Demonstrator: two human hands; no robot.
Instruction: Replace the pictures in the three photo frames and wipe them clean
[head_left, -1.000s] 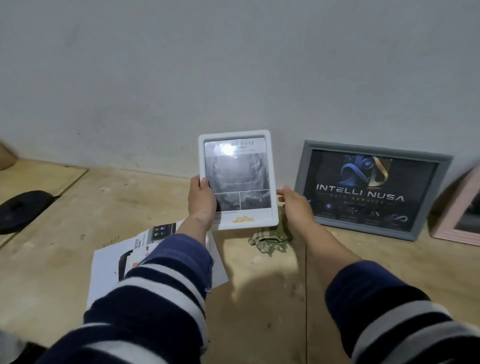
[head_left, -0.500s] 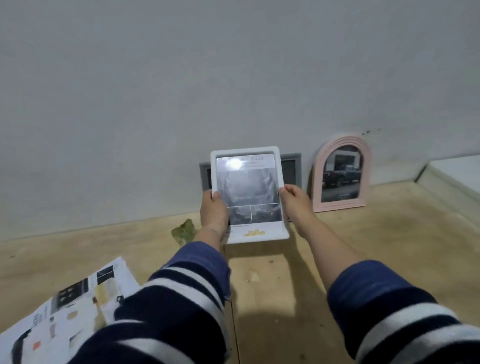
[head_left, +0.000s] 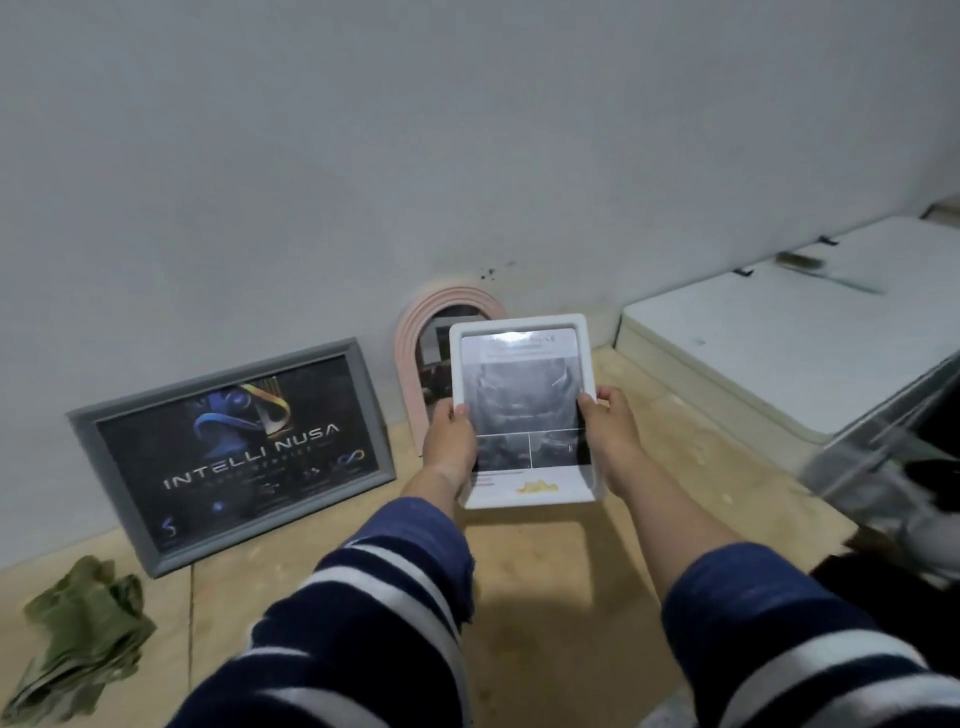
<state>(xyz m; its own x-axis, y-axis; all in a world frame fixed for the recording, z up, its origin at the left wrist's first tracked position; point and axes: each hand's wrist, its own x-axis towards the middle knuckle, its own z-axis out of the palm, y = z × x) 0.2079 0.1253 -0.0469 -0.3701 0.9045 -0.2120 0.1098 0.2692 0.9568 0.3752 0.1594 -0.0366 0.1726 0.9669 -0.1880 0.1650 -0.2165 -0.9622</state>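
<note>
Both hands up in front of the person, and between them the white frame (head_left: 524, 410), held upright off the wooden floor (head_left: 561, 597) near the wall. Left hand (head_left: 450, 441) grips its left edge, thumb curled onto the glass; right hand (head_left: 609, 431) grips the right edge the same way. The picture inside is a greyish photo with smaller panels beneath and a small yellow mark at the bottom; its lines of text are too blurred to read. Just behind it, the pink arched frame (head_left: 415, 332) leans on the wall, partly hidden. To the left the grey frame (head_left: 234, 447) leans there too, its dark poster reading "INTELLI NUSA" in pale capitals, smaller print illegible. A crumpled green cloth (head_left: 78, 629) lies on the floor at far left. A white mattress (head_left: 779, 353) sits to the right.
</note>
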